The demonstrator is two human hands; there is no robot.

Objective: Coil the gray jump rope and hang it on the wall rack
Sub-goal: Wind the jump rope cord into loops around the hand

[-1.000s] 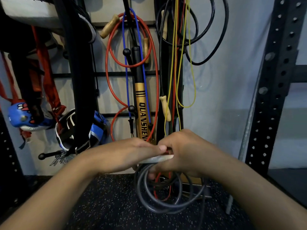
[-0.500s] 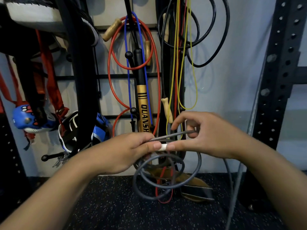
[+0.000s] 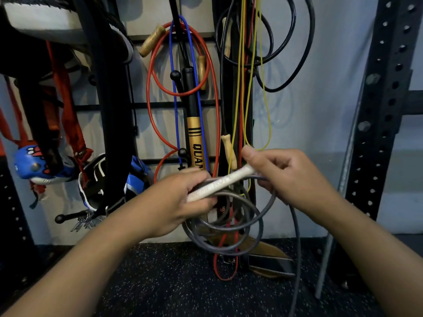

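At centre frame the left hand (image 3: 183,202) grips the gray jump rope (image 3: 231,227) coils and white handle (image 3: 219,184); the right hand (image 3: 290,179) pinches its tip. Risk: loosened fingers spill loops; the trailing strand at lower right may snag.

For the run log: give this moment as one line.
stage: coiling | left hand: grips white handle and gray jump rope loops | right hand: holds handle's other end | hung: no
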